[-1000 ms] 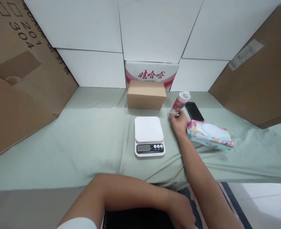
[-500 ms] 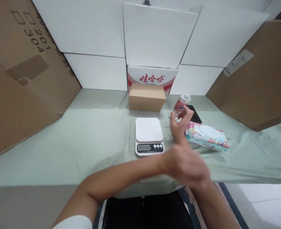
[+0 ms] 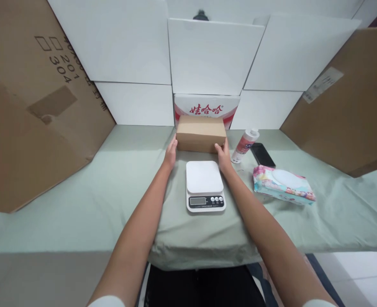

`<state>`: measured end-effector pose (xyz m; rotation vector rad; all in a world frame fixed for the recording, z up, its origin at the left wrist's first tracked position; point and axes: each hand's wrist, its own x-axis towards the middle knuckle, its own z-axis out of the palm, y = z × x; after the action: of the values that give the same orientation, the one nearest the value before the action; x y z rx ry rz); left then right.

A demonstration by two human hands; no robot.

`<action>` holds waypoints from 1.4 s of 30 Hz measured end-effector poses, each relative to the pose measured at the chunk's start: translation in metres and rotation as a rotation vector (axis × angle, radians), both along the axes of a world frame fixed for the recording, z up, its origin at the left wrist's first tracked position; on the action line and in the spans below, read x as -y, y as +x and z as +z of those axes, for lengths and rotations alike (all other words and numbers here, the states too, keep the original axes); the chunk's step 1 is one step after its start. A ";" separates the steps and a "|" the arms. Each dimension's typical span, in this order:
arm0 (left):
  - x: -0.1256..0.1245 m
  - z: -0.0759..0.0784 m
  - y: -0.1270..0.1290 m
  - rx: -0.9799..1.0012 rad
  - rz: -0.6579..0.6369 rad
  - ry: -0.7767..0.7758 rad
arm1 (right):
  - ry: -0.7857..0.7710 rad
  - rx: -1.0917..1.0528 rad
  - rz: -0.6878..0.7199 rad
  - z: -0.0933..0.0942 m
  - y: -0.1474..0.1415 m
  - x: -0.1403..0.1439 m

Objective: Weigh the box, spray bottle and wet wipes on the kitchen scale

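both hands clamp the box (image 3: 201, 134) ends: left hand (image 3: 170, 152), right hand (image 3: 223, 154); keep palms flat, lift level, clear the scale (image 3: 205, 185)

Both hands, left hand (image 3: 170, 154) and right hand (image 3: 223, 157), clasp the brown box (image 3: 201, 134) behind the scale (image 3: 205, 185).

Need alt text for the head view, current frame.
Left hand and right hand grip the ends of a small cardboard box behind a white kitchen scale on a green-covered table; bottle, phone, wipes pack lie right.
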<state>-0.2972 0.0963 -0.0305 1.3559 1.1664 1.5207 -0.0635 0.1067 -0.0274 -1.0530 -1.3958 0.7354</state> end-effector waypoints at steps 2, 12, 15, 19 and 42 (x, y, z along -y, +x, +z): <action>0.016 0.016 -0.002 0.016 -0.006 0.042 | 0.047 0.020 0.022 0.006 0.005 0.020; 0.180 -0.008 0.015 0.061 0.002 0.086 | 0.158 0.117 -0.020 -0.030 0.059 0.148; 0.188 -0.024 0.021 0.103 0.021 0.048 | 0.144 0.121 -0.036 -0.037 0.059 0.153; 0.189 -0.024 0.021 0.086 0.040 0.072 | 0.150 0.132 -0.041 -0.036 0.057 0.150; 0.187 -0.018 0.022 0.172 0.273 0.168 | 0.123 -0.104 -0.195 -0.026 0.055 0.151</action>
<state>-0.2754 -0.0904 -0.0481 1.1788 1.1711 1.9271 -0.0081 -0.0441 -0.0538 -1.0229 -1.2148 0.5471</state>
